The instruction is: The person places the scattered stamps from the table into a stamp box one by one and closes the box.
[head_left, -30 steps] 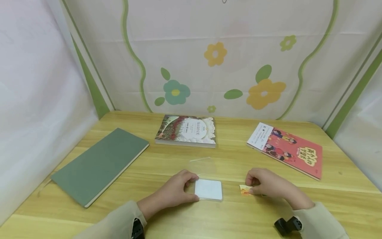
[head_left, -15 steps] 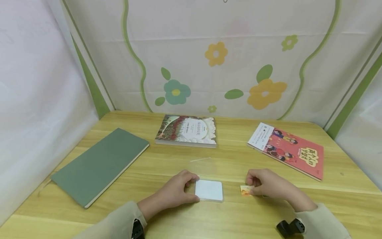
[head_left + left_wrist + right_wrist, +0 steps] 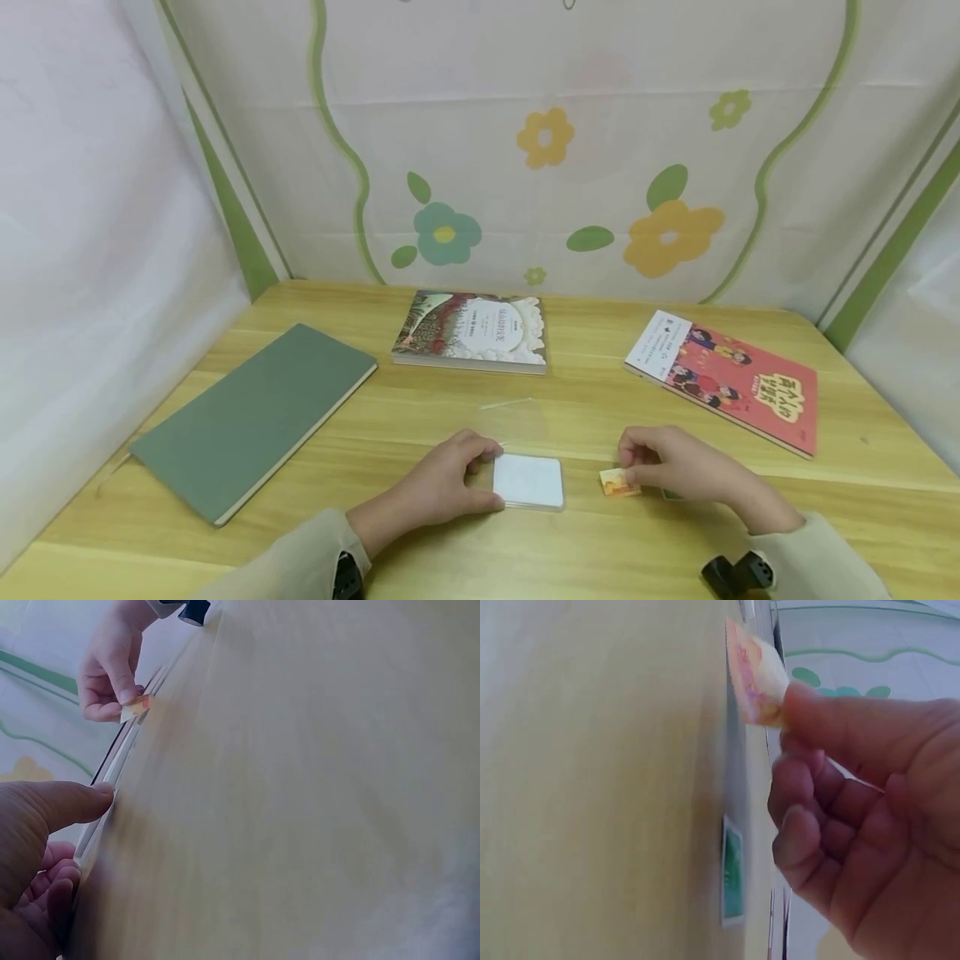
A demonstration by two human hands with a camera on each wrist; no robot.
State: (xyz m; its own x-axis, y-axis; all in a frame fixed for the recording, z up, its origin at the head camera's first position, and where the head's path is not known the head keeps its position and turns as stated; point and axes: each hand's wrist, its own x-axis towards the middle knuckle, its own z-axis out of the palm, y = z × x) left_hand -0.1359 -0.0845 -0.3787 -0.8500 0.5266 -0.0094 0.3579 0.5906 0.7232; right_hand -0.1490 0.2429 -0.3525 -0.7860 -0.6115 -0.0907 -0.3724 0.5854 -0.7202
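Observation:
My left hand point(image 3: 446, 479) holds the left side of a flat white square in a clear case point(image 3: 528, 482), thumb at the near corner and fingertips at the far one. In the left wrist view the case shows edge-on beside the thumb point(image 3: 94, 799). My right hand point(image 3: 682, 468) pinches a small orange-and-yellow stamp point(image 3: 754, 675) between thumb and forefinger, with its other fingers curled in. The stamp is tilted and raised over the table in the right wrist view. A small green stamp with a white border point(image 3: 733, 874) lies on the table below that hand, mostly hidden in the head view.
A clear plastic piece point(image 3: 513, 421) lies just beyond the white square. A green hardcover book point(image 3: 255, 421) lies at left, a picture-covered book point(image 3: 468, 332) at the back, and a red book point(image 3: 742, 379) at right. A flowered cloth point(image 3: 600, 167) hangs behind the wooden table point(image 3: 570, 550).
The stamp in my right hand has turned slightly and now tilts. More of the green stamp shows beneath that hand. My left hand keeps its hold on the white square.

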